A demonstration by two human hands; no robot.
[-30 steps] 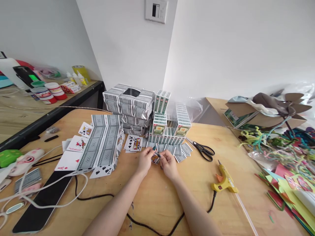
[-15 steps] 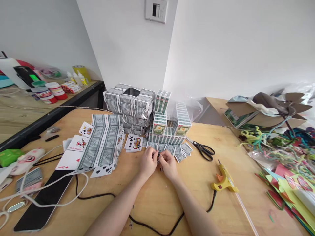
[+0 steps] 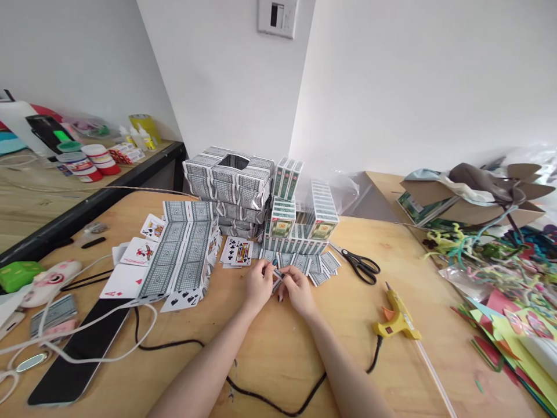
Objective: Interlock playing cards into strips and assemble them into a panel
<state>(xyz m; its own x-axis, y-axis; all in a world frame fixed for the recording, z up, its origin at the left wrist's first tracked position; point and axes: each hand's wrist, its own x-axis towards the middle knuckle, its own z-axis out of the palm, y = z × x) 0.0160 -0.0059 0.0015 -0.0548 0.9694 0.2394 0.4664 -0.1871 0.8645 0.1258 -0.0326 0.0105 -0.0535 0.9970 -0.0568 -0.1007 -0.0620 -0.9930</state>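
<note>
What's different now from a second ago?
The card between the left hand and right hand showed its colourful face; now a grey patterned strip shows, so it seems turned or folded. Both hands keep hold of it. The scissors and glue gun haven't moved.

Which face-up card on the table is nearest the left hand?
The jack, overlapping the ten just beyond and left of the left hand; the king, joker, ace of diamonds and seven lie farther left.
</note>
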